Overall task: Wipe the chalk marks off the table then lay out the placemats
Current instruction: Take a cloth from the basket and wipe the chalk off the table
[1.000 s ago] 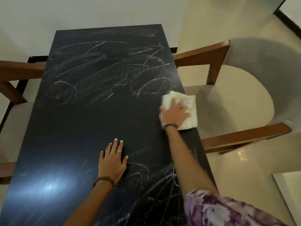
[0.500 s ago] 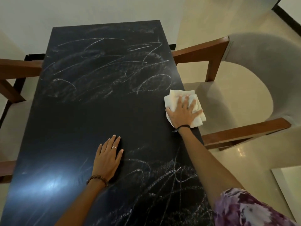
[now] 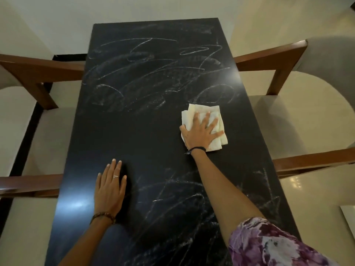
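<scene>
On the table (image 3: pixel 146 135), right of centre: right hand (image 3: pixel 199 134) flat, fingers spread, pressing the folded cloth (image 3: pixel 217 120). Left hand (image 3: pixel 109 189) flat on the near part, holding nothing. Chalk marks (image 3: pixel 153 77) beyond the cloth, more nearer. Placemats not visible.

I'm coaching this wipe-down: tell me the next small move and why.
Probably push the cloth forward under the right hand into the far chalk marks. The band between the hands looks wiped, but scribbles start just beyond the cloth. The left hand rests flat on the table.
</scene>
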